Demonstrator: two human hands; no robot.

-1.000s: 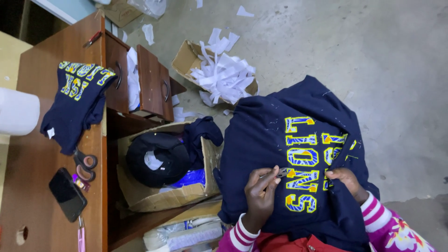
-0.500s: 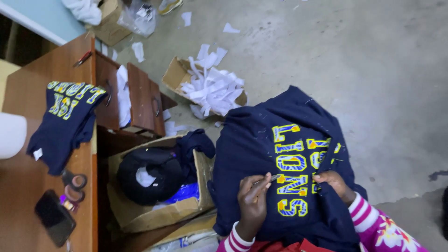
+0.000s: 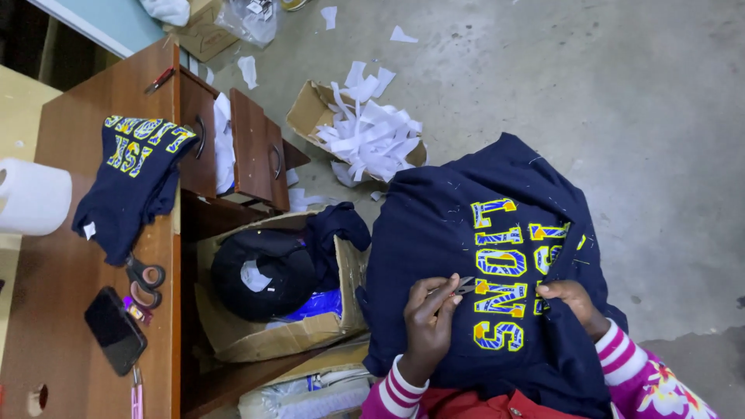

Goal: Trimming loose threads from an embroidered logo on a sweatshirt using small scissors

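A navy sweatshirt with yellow and blue embroidered letters lies spread over the person's lap, directly under both hands. The left hand is closed around a small metal thread snip, and the tip of the snip points toward the letters just beside the fingers. The right hand rests on the fabric a little apart from the left one; its fingers are bent and pinch the cloth next to the letters. Both wrists come out of pink and white striped sleeves.

To the left of the left hand, near it, stands an open cardboard box with dark clothes and a black rounded thing inside. Farther left is the wooden worktop with drawers pulled open. On it lie a second navy garment with the same kind of letters, a pair of scissors, a black phone and a white roll, all well apart from the hands.

Beyond the hands, on the grey concrete floor, there is another cardboard box full of white paper scraps, and some loose scraps lie around it.
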